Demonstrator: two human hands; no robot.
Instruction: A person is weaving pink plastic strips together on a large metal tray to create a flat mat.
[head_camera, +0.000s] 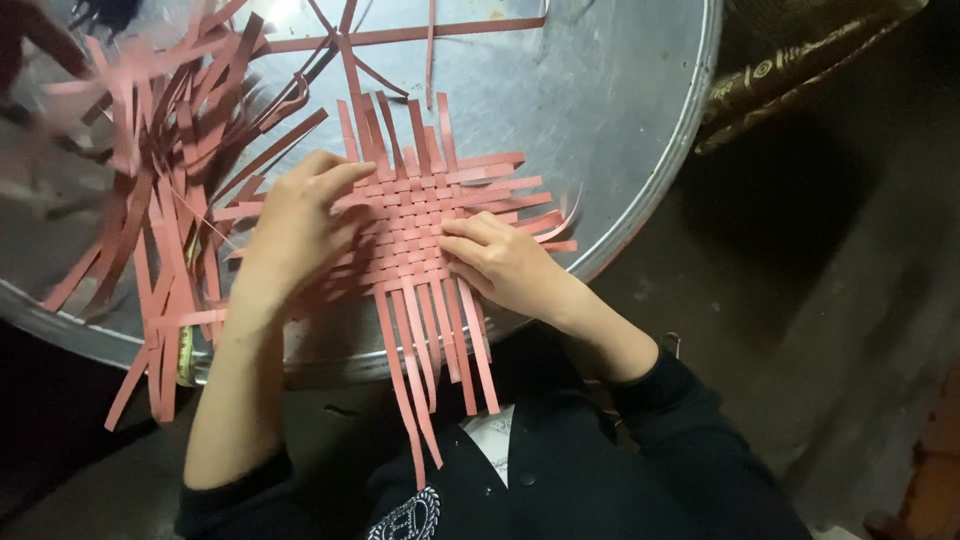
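Evidently both hands flat, fingers loosely spread, gripping nothing: left hand (300, 225), right hand (500, 262) pin pink woven mat (415, 225) against round metal surface (620, 110), probably so strips stay aligned

A woven strip mat (420, 215) lies on a round metal tray (620, 120), between both hands, with loose strips (160, 200) piled to its left.
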